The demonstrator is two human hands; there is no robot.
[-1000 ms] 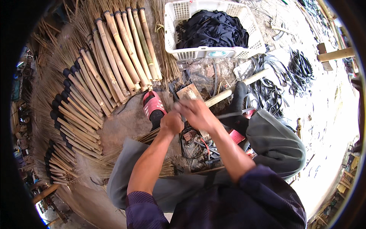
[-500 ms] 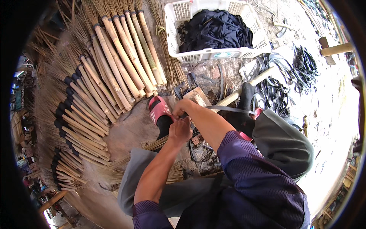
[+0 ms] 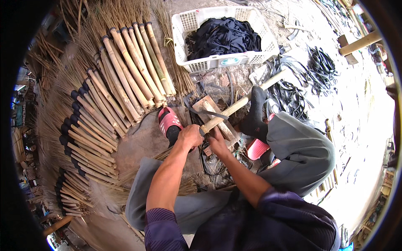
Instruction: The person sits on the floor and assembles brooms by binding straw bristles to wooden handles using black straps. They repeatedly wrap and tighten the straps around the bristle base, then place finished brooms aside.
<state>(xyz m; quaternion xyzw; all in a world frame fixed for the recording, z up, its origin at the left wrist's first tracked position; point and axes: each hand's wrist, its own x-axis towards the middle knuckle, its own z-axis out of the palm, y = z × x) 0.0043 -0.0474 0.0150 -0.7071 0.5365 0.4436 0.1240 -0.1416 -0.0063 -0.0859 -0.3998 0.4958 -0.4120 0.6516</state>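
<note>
Bare dirt ground (image 3: 138, 146), littered with straw.
- Finished brooms (image 3: 104, 113) with bamboo handles: fanned rows, left and upper left of frame.
- White plastic basket (image 3: 226, 62) holding dark cloth: top centre.
- Black rubber strips (image 3: 318, 71): loose piles, upper right.
- Small wooden block (image 3: 217, 117): centre, long bamboo stick (image 3: 243, 104) lying across it.
- Red slipper (image 3: 169, 121): just left of block.

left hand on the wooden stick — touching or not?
Touching. The head view shows the left hand wrapped around the near end of the wooden stick, with no gap visible.
</note>
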